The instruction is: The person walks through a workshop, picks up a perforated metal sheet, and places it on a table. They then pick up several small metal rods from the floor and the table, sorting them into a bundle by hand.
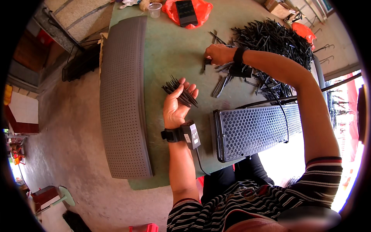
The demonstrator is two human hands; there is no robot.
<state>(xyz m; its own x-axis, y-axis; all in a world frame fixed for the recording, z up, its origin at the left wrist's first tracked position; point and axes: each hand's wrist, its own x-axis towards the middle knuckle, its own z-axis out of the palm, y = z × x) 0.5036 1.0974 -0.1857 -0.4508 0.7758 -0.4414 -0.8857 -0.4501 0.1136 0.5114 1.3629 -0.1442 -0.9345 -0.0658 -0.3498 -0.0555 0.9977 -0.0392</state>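
A bundle of thin black sticks (180,92) lies across the palm of my left hand (178,101), with the thumb and fingers closed around it. My left hand is palm up over the green table, right of a perforated grey panel. Farther off, my right hand (219,54) is closed, fingertips pinched down at the tabletop beside the near edge of a big pile of black sticks (270,40). A short dark piece (205,66) shows below its fingertips. Several loose sticks (221,86) lie just nearer than my right wrist.
The long perforated grey panel (124,96) lines the table's left side. A black honeycomb-mesh rack (255,129) stands at the near right edge, a cable draped over it. On the green table (164,46), a phone (186,12) rests on a red plastic bag (205,8) beside a clear cup (155,10).
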